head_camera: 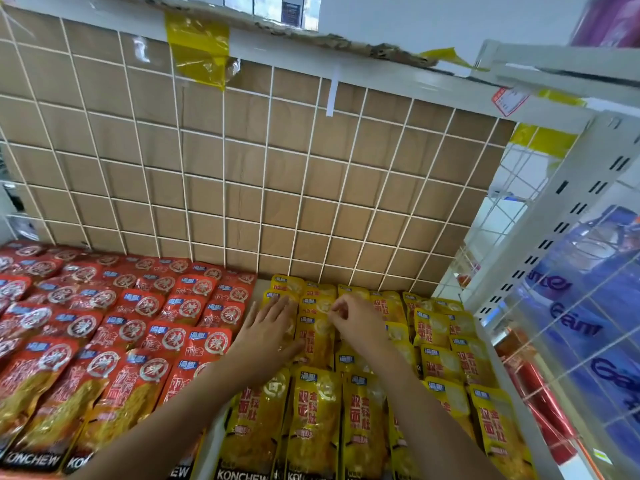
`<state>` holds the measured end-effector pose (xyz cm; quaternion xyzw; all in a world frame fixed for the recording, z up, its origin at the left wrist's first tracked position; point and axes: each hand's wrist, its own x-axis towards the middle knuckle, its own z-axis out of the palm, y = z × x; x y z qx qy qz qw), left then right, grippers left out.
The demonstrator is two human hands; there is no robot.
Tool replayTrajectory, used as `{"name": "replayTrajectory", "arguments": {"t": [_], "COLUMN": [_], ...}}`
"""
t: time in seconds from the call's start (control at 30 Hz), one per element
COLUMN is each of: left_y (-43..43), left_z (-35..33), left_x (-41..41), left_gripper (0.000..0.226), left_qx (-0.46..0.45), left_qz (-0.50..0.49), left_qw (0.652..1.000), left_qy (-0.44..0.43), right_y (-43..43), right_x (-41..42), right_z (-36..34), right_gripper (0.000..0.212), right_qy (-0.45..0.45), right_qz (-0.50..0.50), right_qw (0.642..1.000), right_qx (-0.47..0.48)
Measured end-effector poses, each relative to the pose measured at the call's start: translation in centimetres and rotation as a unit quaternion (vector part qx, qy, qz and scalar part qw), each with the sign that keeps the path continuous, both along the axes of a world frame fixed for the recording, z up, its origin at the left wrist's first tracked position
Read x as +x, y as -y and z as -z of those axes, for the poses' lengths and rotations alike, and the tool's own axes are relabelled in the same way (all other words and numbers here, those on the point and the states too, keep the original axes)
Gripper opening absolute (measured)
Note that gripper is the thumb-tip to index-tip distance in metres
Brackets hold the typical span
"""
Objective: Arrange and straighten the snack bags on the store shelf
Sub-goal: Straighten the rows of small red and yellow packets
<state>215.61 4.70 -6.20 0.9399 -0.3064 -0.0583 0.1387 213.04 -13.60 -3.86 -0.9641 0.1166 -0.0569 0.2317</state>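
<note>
Yellow snack bags [315,410] lie in overlapping rows on the right half of the shelf. Red snack bags [114,327] fill the left half. My left hand [268,329] rests flat, fingers spread, on the yellow bags at the left edge of their block, near the back. My right hand [353,318] is just to its right, fingers curled and pinching the top edge of a yellow bag [320,336] in the second column. Both forearms reach in from the bottom of the view.
A white wire grid backed with brown cardboard [242,168] closes the shelf's rear. A white slotted upright [540,237] and a wire side panel [571,341] with blue packages behind it bound the right side. An upper shelf edge [381,67] with yellow tape overhangs.
</note>
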Motion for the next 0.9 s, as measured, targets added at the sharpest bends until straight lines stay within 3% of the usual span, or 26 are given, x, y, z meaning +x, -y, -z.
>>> {"name": "replayTrajectory", "arguments": {"t": [0.17, 0.37, 0.7, 0.9], "left_y": [-0.7, -1.6, -0.3, 0.6], "left_z": [-1.9, -2.4, -2.1, -2.4], "left_x": [-0.7, -2.0, -1.5, -1.1], "left_gripper": [0.071, 0.024, 0.023, 0.015], "left_qx": [-0.152, -0.119, -0.017, -0.014], "left_qz": [-0.006, 0.12, 0.165, 0.151], "left_qw": [0.988, 0.986, 0.986, 0.987], "left_qy": [0.026, -0.007, -0.02, -0.055], "right_y": [0.0, -1.1, -1.7, -1.7], "right_x": [-2.5, -5.8, -6.8, -7.1], "right_z": [-1.3, -2.3, -1.8, -1.8], "right_gripper": [0.012, 0.02, 0.016, 0.017], "right_qy": [0.023, -0.064, -0.068, -0.054], "right_qz": [-0.069, -0.191, -0.173, -0.164], "right_qw": [0.997, 0.978, 0.981, 0.984], "right_qx": [-0.005, -0.06, -0.062, -0.05]}}
